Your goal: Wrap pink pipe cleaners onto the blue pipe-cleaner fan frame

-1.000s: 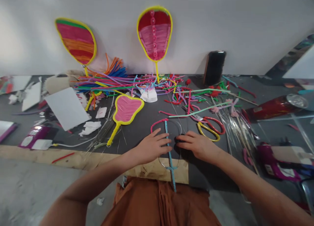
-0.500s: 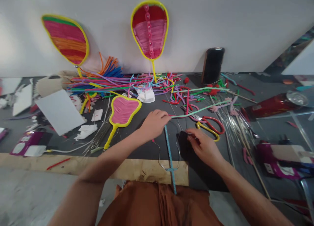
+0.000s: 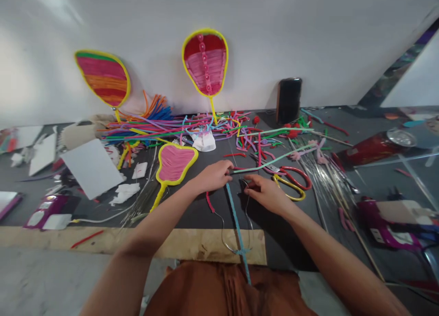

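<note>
Wire outline with a light-blue wrapped stick down its middle is what's being worked on here, lying on the dark bench right below and between both grips, stick end reaching down over the near edge. Left grip is curled over the top of it, fingers bunched narrow just above the stick's upper end; can't tell if they're really pinching the wire or the fuzzy pink strip wrapped on the wire just below that hand. Right grip sits at the wire's right side, fingers bent and thumb close, so pretty narrow too, but honestly can't tell if it's holding the wire or only touching it.

Just above the right grip there's a mint-green pipe cleaner running off up and right, and scissors with red and yellow handles lie near that same hand, on its right. Left of the left grip: a finished-looking pink paddle with a yellow border. Phone is propped against the wall, well above the right grip.
</note>
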Action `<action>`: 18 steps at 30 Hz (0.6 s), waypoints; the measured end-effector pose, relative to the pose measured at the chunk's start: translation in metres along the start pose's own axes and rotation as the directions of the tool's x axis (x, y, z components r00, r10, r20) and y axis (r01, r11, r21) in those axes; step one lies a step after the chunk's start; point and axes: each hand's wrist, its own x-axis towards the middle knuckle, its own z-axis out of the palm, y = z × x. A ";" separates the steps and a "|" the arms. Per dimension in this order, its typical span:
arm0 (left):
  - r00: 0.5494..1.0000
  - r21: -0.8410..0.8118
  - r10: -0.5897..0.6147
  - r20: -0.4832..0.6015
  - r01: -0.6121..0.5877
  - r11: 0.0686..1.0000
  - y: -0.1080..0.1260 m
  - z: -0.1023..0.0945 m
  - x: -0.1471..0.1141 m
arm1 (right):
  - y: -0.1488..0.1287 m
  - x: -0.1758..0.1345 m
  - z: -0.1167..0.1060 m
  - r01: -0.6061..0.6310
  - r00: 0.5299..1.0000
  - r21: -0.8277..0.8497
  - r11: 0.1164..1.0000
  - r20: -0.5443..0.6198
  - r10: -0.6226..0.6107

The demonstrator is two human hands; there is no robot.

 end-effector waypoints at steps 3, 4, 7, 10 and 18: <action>1.000 -0.237 -0.014 0.009 0.015 0.971 -0.007 -0.010 -0.002 | -0.005 0.000 -0.001 0.032 0.999 0.193 0.981 -0.016 -0.030; 1.000 -0.323 -0.007 0.025 0.015 0.946 -0.008 -0.013 -0.003 | -0.007 0.000 -0.002 0.031 0.999 0.285 0.958 -0.027 -0.025; 0.997 -0.496 0.024 0.072 0.015 0.868 -0.004 -0.018 -0.005 | -0.013 0.000 -0.006 -0.047 0.999 0.572 0.819 0.023 0.042; 0.996 -0.563 0.014 0.087 0.038 0.826 0.004 -0.021 -0.006 | -0.022 0.001 -0.009 -0.195 0.981 0.729 0.656 0.162 0.111; 0.994 -0.440 0.016 0.106 0.033 0.897 0.013 -0.040 -0.004 | -0.038 0.008 -0.010 -0.225 0.961 0.726 0.650 0.277 0.023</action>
